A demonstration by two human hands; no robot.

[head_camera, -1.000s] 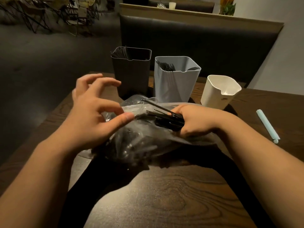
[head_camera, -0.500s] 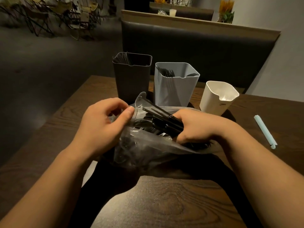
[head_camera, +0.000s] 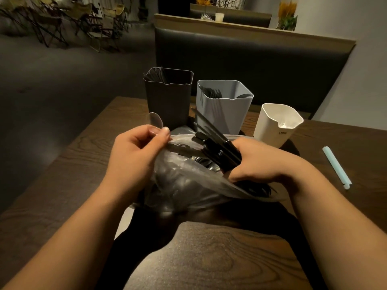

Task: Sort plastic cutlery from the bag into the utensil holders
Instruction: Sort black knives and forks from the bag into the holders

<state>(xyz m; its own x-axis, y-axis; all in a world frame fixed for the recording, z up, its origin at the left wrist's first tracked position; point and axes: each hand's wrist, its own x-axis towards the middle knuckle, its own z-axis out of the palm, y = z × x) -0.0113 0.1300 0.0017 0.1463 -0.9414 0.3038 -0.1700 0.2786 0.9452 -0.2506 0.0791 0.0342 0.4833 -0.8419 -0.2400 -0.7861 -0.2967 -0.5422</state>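
The right hand (head_camera: 257, 162) grips a bunch of black cutlery (head_camera: 222, 151) at the mouth of the bag (head_camera: 184, 189) on the table (head_camera: 209, 260). The left hand (head_camera: 136, 158) pinches a clear spoon (head_camera: 155, 120). Better lift slowly, clearing the plastic.

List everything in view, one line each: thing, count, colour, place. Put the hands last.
black holder: 1, black, left of the row, cutlery inside
grey holder: 1, grey, middle of the row, dark forks inside
white holder: 1, white, right of the row
bag: 1, clear, on the table before the holders, cutlery inside
cutlery bundle: 1, black, gripped over the bag
clear spoon: 1, transparent, pinched above the bag's left edge
stick: 1, light blue, on the table far right
table: 1, brown wood, under everything
booth seat: 1, dark, behind the table
left hand: 1, pinching the clear spoon
right hand: 1, gripping the cutlery bundle
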